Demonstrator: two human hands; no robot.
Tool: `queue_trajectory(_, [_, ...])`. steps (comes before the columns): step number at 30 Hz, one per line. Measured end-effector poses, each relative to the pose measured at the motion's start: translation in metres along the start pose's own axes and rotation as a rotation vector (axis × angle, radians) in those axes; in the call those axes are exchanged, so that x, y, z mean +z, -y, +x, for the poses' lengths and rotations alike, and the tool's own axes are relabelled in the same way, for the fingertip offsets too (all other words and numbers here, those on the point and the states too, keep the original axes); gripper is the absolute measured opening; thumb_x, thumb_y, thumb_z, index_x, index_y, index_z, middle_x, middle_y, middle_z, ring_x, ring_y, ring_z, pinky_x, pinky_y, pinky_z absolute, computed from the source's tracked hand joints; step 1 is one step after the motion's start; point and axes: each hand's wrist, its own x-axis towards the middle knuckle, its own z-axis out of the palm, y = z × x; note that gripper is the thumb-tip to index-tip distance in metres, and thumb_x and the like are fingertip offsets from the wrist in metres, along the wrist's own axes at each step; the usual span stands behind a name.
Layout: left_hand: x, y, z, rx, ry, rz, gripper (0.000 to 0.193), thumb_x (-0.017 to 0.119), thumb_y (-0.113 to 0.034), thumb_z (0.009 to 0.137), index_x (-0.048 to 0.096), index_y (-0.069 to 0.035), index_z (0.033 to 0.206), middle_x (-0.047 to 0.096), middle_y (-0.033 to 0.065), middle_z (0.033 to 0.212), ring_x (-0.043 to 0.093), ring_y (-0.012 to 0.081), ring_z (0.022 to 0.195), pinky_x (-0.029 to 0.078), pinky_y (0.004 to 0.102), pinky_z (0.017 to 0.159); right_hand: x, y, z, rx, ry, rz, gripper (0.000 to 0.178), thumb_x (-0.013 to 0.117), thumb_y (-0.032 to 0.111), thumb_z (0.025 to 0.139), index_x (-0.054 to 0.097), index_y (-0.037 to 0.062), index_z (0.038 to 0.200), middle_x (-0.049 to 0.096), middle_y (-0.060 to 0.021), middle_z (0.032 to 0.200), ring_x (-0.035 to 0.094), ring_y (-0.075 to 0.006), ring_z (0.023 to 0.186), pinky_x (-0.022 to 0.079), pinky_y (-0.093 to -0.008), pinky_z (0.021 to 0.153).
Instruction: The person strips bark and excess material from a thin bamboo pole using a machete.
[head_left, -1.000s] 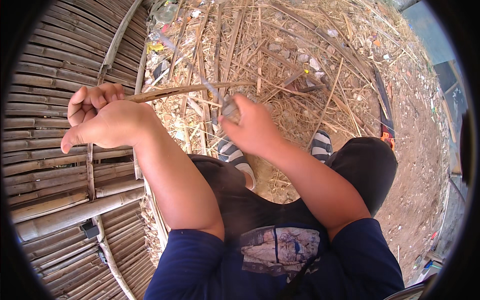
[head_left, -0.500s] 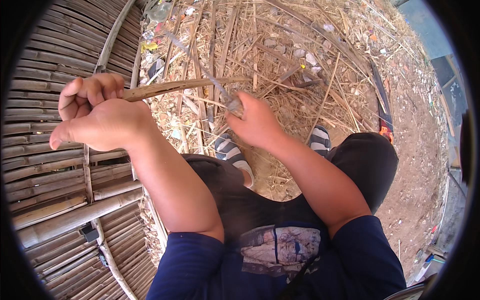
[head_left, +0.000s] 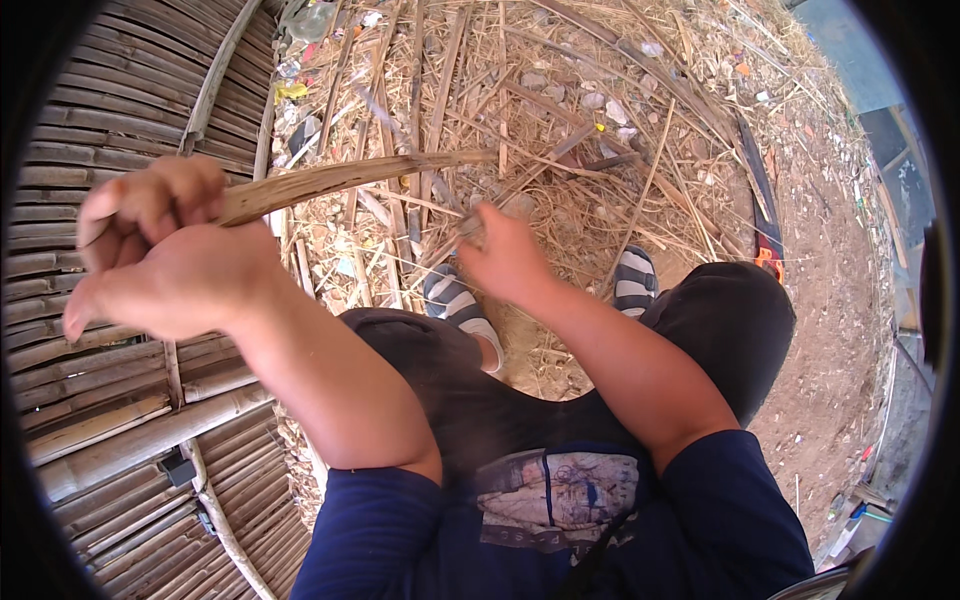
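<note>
My left hand is at the left, its fingers curled round the near end of a long split bamboo strip. The strip slants slightly upward to the right, over the littered ground. Closed round a short handle, my right hand is in the middle, above my feet. From that fist a long, narrow grey knife blade points up and left, smeared by motion. It crosses the line of the strip; whether the two touch I cannot tell.
A bamboo-slat wall stands close on my left. Shavings, several loose strips and stones cover the ground ahead. On the right lies a long dark tool with an orange end. My striped footwear is below my hands.
My left hand has moved left and a little toward me, bringing the strip's near end along. My right hand has shifted slightly down, and the knife blade is more blurred.
</note>
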Motion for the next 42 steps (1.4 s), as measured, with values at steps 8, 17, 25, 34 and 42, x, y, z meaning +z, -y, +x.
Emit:
queue_trajectory(8, [0.002, 0.001, 0.004, -0.008, -0.075, 0.089, 0.09, 0.005, -0.077, 0.098, 0.058, -0.006, 0.082, 0.03, 0.0003, 0.059, 0.027, 0.0157, 0.051, 0.027, 0.0295, 0.05, 0.019, -0.053, 0.001, 0.198, 0.003, -0.134, 0.04, 0.07, 0.017, 0.085, 0.06, -0.0032, 0.117, 0.071, -0.0276, 0.097, 0.07, -0.0424, 0.093, 0.056, -0.0458, 0.082])
queue_trajectory(17, [0.014, -0.001, 0.0, 0.066, -0.33, 0.229, 0.096, -0.004, -0.075, 0.098, 0.059, -0.004, 0.08, 0.032, 0.0017, 0.058, 0.028, 0.0149, 0.051, 0.027, 0.0272, 0.049, 0.009, 0.035, -0.007, -0.19, 0.112, 0.105, 0.035, 0.07, 0.016, 0.085, 0.061, -0.0003, 0.115, 0.071, -0.0255, 0.093, 0.07, -0.0429, 0.093, 0.056, -0.0475, 0.081])
queue_trajectory(25, [0.015, 0.005, 0.004, 0.074, -0.523, 0.388, 0.087, 0.002, -0.065, 0.104, 0.057, -0.003, 0.078, 0.033, 0.003, 0.058, 0.028, 0.0157, 0.051, 0.029, 0.028, 0.049, 0.044, -0.091, 0.017, 0.174, -0.071, -0.1, 0.037, 0.071, 0.02, 0.085, 0.06, -0.0005, 0.114, 0.071, -0.0267, 0.094, 0.069, -0.046, 0.092, 0.054, -0.0497, 0.08])
queue_trajectory(34, [0.003, 0.012, 0.015, 0.08, -0.573, 0.353, 0.083, 0.005, -0.062, 0.106, 0.057, -0.003, 0.08, 0.036, 0.003, 0.06, 0.028, 0.0159, 0.051, 0.033, 0.0285, 0.049, 0.057, -0.012, 0.017, -0.211, -0.04, 0.049, 0.04, 0.073, 0.02, 0.084, 0.058, 0.0023, 0.117, 0.069, -0.0232, 0.089, 0.068, -0.0443, 0.083, 0.053, -0.0492, 0.074])
queue_trajectory(42, [-0.029, 0.024, 0.027, 0.029, -0.582, 0.4, 0.076, 0.01, -0.059, 0.107, 0.054, -0.004, 0.08, 0.034, 0.0013, 0.06, 0.028, 0.0157, 0.051, 0.03, 0.0291, 0.048, 0.068, -0.11, 0.039, 0.189, -0.043, -0.168, 0.041, 0.07, 0.019, 0.085, 0.057, -0.0008, 0.118, 0.07, -0.0252, 0.087, 0.069, -0.0451, 0.082, 0.055, -0.0489, 0.074])
